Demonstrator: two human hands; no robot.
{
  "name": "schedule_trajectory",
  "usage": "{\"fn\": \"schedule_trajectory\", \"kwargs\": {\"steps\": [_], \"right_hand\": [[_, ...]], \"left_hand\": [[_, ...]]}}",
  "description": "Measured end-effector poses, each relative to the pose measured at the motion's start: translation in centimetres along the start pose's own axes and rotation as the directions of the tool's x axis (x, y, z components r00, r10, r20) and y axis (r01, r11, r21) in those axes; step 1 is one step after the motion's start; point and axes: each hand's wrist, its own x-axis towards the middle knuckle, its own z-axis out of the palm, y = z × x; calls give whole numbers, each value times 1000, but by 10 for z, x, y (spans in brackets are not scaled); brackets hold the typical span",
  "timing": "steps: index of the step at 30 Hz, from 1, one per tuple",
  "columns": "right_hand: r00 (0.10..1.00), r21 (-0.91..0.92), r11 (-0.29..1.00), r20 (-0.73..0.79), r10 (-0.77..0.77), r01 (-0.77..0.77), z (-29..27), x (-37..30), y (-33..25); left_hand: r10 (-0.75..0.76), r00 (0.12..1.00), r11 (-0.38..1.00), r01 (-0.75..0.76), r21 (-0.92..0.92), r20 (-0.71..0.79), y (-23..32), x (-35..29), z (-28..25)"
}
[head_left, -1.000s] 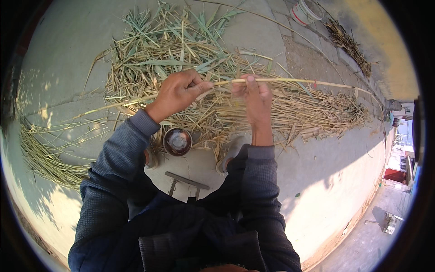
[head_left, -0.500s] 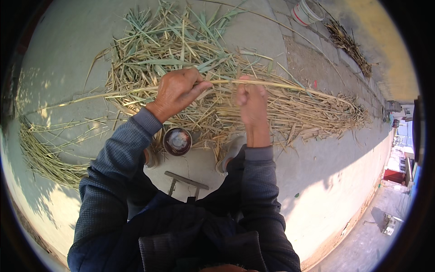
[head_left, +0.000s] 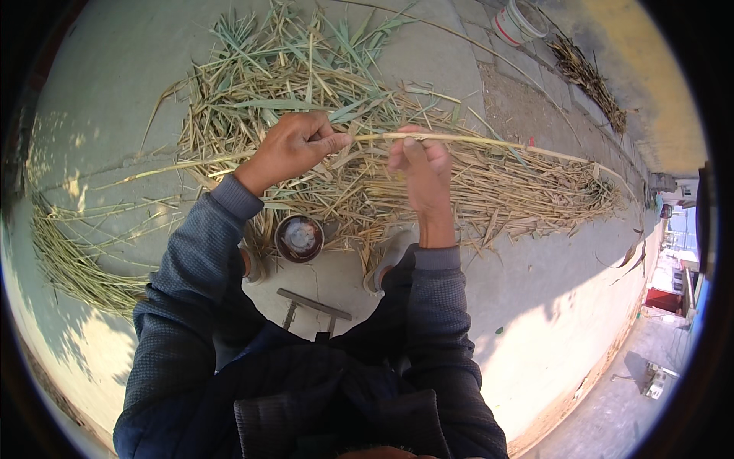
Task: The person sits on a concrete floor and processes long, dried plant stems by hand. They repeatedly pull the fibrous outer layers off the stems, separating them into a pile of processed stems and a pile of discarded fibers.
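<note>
A long pale yellow reed stalk (head_left: 497, 142) runs crosswise in front of me, its thin end to the left and a drooping dry leaf at its far right. My left hand (head_left: 294, 147) is closed on it, thumb pressed to the curled fingers. Just to the right, my right hand (head_left: 422, 167) pinches the same stalk between thumb and fingers, palm turned up. Beneath both hands spreads a heap of dry straw and leaf sheaths (head_left: 367, 183), with greener leaves (head_left: 252, 46) at its far side. Whether the right hand holds anything smaller is hidden.
A dark round bowl (head_left: 284, 246) stands between my feet, near a metal frame (head_left: 313, 304). Thin green stalks (head_left: 84, 268) lie in a bundle at left. Far right are a white bucket (head_left: 514, 26) and dark dry twigs (head_left: 587, 80). A wall edges the right side.
My left hand has shifted slightly left and the stalk slid with it. My right hand, blurred before, has turned its palm up, with thumb and fingers on the stalk.
</note>
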Motion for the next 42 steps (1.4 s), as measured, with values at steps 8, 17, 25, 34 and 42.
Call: {"fn": "schedule_trajectory", "kwargs": {"steps": [8, 17, 25, 34, 42], "right_hand": [[999, -180, 983, -12, -38, 36, 7, -5, -8], [987, -84, 993, -129, -98, 88, -5, -3, -20], [981, -181, 982, -192, 15, -50, -17, -3, -18], [994, -17, 996, -68, -85, 84, -14, -2, -16], [956, 60, 995, -287, -58, 78, 2, 3, -4]], "left_hand": [[-232, 936, 907, 306, -290, 264, -3, 1, -7], [-239, 946, 917, 294, -271, 218, -6, 1, -4], [-190, 966, 964, 218, -150, 177, -14, 2, -4], [-223, 950, 933, 273, -233, 218, -12, 2, -8], [-37, 999, 997, 37, -63, -8, -18, 1, 4]]}}
